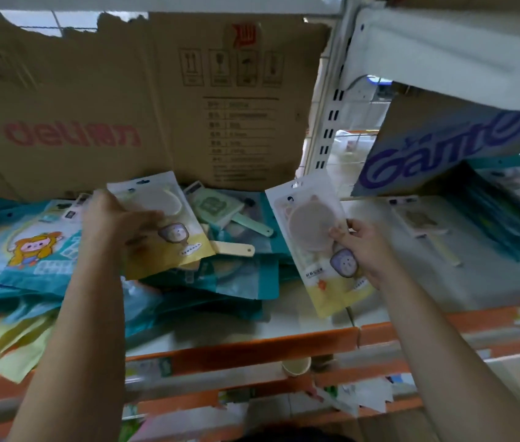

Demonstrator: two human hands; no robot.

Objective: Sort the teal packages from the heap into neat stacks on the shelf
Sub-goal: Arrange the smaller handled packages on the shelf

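Early, I'd judge: L hand (115, 218) grips yellow pkg (172, 237), R hand (363, 250) pinches second yellow pkg (312, 237); teal heap (239, 279) centre-left unsorted, teal stack (507, 224) far right.

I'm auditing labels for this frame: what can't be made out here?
Head view only.
Print on the yellow-bottomed package in the left hand and the pale package in the right hand: blurred.
Lower teal packages in the heap: buried under others.
Teal stack at right: cut by frame edge, overhung by Gamten box.
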